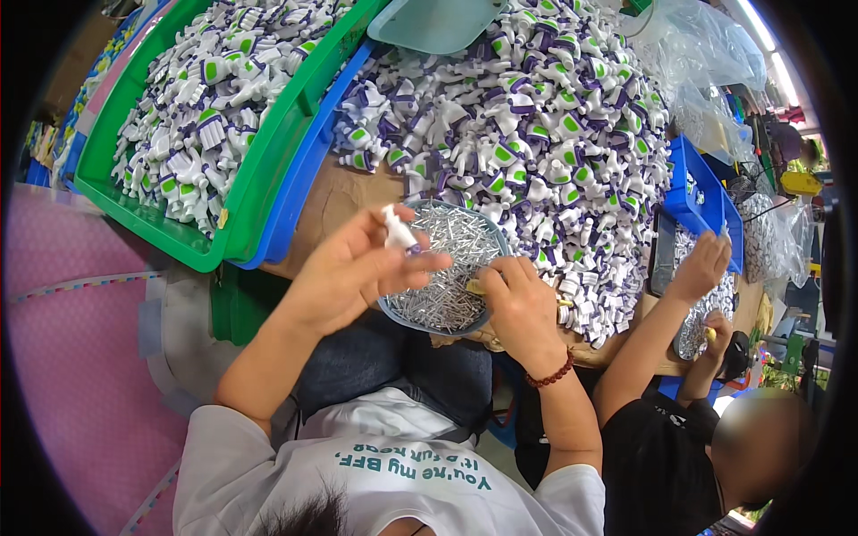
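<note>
My left hand [335, 277] is raised over the left rim of a round grey-blue bowl, its thumb and fingers closed around a small white plastic piece [399, 232] with a purple lower end. The bowl [502, 239] is filled with short thin silver metal pins [447, 246]. At the bowl's right side my right hand [525, 308] has its thumb and fingers pinched together low over the pins. Something yellowish [475, 287] shows at its fingertips. Whatever else the pinch may hold is hidden.
A big heap of white, purple and green plastic pieces [545, 134] covers the table behind the bowl. A green crate [237, 228] of similar pieces stands left, beside a blue one [295, 192]. A grey tray [438, 27] lies at the back. A co-worker's hand [702, 268] works at the right near blue bins [693, 192].
</note>
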`<move>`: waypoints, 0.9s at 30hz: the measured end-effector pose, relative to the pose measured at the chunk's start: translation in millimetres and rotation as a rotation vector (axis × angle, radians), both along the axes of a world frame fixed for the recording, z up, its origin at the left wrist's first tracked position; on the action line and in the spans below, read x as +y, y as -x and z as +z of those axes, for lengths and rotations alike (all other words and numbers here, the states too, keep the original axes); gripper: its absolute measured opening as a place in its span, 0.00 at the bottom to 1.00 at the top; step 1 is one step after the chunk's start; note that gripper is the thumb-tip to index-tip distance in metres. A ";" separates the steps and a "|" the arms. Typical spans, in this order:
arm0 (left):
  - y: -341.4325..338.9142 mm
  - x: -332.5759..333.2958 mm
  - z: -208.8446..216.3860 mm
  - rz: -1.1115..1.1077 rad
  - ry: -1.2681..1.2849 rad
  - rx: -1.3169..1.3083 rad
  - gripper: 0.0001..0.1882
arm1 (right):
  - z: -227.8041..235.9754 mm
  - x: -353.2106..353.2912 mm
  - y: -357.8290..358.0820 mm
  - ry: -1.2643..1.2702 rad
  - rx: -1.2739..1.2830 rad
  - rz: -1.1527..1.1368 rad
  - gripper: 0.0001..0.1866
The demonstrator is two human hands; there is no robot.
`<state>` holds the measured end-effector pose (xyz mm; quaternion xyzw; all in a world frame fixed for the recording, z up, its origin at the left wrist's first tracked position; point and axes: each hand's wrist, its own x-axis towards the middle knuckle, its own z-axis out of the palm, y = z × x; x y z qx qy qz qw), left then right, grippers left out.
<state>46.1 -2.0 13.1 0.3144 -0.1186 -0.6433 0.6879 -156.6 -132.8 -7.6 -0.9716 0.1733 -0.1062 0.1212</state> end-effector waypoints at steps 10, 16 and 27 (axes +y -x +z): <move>28.8 4.3 -2.6 -0.144 -0.011 -0.351 0.11 | 8.2 -1.4 -3.0 0.017 0.043 0.066 0.12; 37.9 6.8 -11.9 -0.143 0.024 -0.438 0.13 | 19.1 0.9 0.2 -0.197 -0.097 0.061 0.16; 42.9 2.9 -16.0 -0.335 0.065 -0.398 0.11 | 48.2 4.6 0.2 -0.564 -0.197 0.089 0.12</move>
